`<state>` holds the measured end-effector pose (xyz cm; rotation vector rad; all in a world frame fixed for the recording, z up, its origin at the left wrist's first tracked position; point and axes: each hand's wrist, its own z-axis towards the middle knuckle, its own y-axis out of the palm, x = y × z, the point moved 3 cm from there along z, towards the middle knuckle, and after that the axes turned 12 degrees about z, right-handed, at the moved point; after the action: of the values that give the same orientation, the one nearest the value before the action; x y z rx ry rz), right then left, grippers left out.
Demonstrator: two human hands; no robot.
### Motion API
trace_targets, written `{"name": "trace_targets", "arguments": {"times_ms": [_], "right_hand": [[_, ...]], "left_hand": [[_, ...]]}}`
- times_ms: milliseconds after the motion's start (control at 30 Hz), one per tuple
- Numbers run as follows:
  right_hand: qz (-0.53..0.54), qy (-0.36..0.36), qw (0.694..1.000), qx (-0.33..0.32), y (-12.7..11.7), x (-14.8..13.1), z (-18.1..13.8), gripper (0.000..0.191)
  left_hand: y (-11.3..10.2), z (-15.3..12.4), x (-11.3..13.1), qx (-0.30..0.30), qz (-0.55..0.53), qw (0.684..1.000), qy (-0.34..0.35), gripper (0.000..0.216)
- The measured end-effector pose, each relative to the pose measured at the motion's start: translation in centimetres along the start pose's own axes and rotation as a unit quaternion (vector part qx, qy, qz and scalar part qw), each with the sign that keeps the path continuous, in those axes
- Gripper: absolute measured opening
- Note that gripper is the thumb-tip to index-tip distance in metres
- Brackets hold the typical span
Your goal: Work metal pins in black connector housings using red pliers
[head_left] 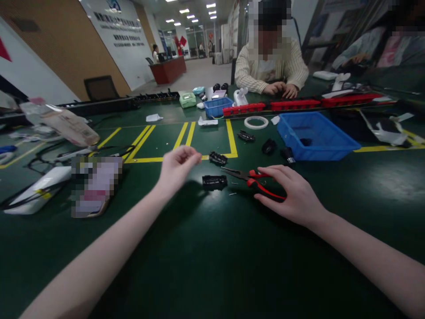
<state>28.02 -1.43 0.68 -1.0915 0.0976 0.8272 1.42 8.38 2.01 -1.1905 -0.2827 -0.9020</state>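
Note:
My right hand [290, 195] is around the red and black handles of the long-nose pliers [265, 188], whose jaws point left over the table. In the middle, my left hand [177, 168] is closed with its fingertips pressed together; anything between them is too small to make out. Right of that hand, a black plastic part [214, 182] lies just below the plier tips, with a second black part [218, 157] behind it. Two small metal pins [233, 193] rest on the table under the pliers. Farther back lies another black part [246, 136].
A blue tray [318, 153] stands at right, beside small black pieces [287, 154] and a tape roll [256, 122]. At left lie a phone [99, 186], cables and a white box [41, 190]. Across the table [212, 266], a person [270, 71] sits behind red strips [295, 105].

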Motion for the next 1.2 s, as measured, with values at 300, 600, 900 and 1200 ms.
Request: {"name": "trace_targets", "arguments": {"times_ms": [300,600,900,1200], "right_hand": [[-0.008,-0.016,0.999,0.039,-0.4,0.8,-0.3,0.05],[0.071,0.028,0.996,0.047,-1.0,0.3,-0.6,0.047],[0.016,-0.027,0.999,0.033,-3.0,-0.4,-0.5,0.049],[0.025,-0.034,0.999,-0.033,-3.0,-1.7,-0.4,0.044]], "left_hand": [[2.6,-2.7,2.0,-0.139,0.184,0.961,0.152,0.039],[3.0,-3.0,2.4,-0.217,0.181,0.94,0.191,0.033],[2.3,-3.2,2.4,-0.205,0.143,0.942,0.225,0.032],[2.3,-3.3,2.4,-0.131,0.133,0.939,0.288,0.04]]}}
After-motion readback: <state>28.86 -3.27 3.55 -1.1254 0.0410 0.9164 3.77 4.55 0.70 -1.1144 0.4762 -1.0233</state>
